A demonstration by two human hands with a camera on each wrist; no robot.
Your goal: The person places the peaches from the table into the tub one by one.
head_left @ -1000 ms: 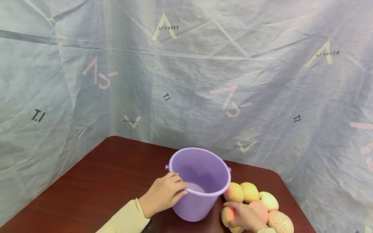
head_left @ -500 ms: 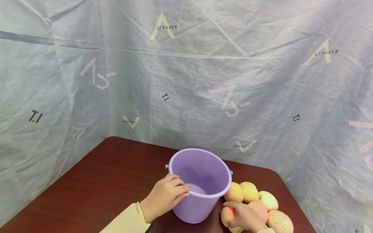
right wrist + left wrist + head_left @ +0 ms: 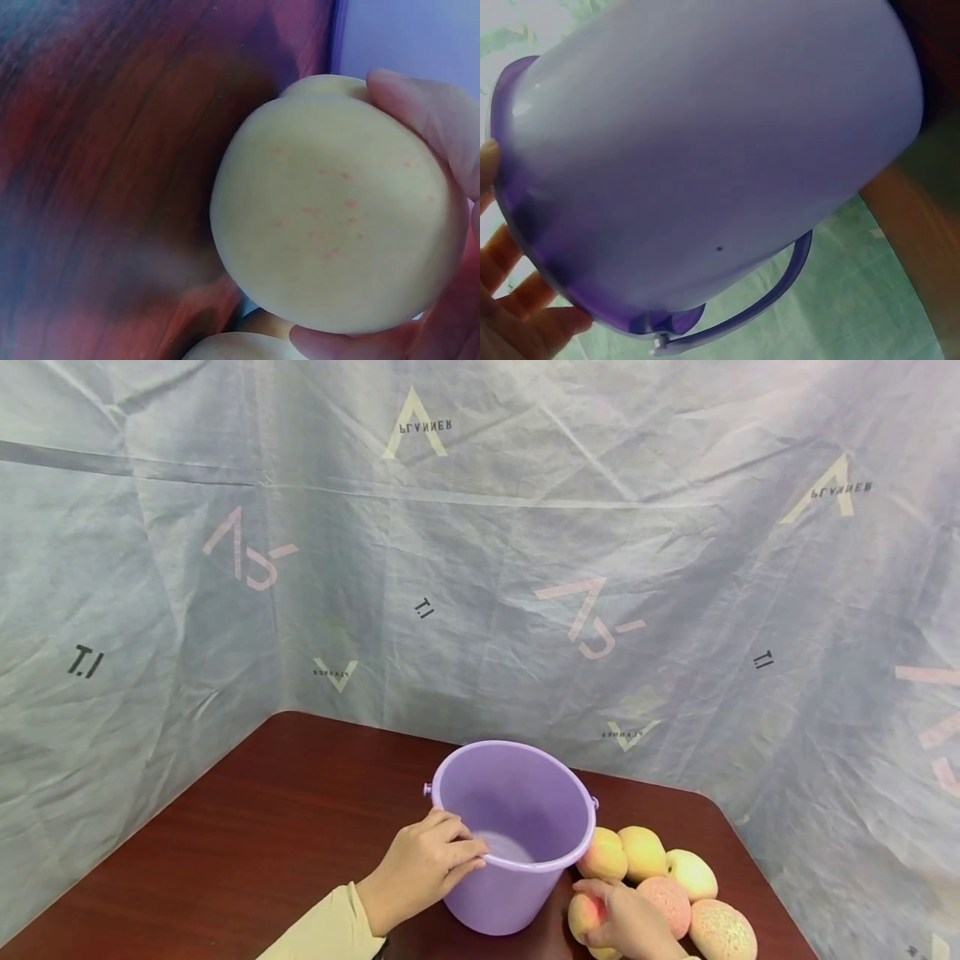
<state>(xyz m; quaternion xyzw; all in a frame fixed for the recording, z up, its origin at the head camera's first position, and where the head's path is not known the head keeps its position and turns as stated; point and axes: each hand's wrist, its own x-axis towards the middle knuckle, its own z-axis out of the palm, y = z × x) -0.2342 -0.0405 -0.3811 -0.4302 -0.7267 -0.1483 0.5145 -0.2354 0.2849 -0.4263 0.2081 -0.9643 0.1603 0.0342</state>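
Observation:
A purple plastic bucket [image 3: 517, 810] stands on the dark red wooden table. My left hand [image 3: 427, 864] holds the near left part of its rim, fingers hooked over the edge. In the left wrist view the bucket's side [image 3: 720, 150] fills most of the picture, with its handle [image 3: 780, 277] hanging down along it. To the right of the bucket, my right hand [image 3: 633, 918] grips a yellow and red peach [image 3: 582, 917], thumb and fingers on either side. Another yellow fruit [image 3: 604, 953] shows just below it. The right wrist view has a pale, red-flecked fruit [image 3: 337, 210] up close.
Several more fruits sit around my right hand: two yellow peaches [image 3: 642, 853] close to the bucket, a pale one [image 3: 692, 874], a pink rough one [image 3: 667, 903] and a speckled one [image 3: 722, 931]. Grey printed sheeting [image 3: 487, 568] hangs behind the table [image 3: 247, 843].

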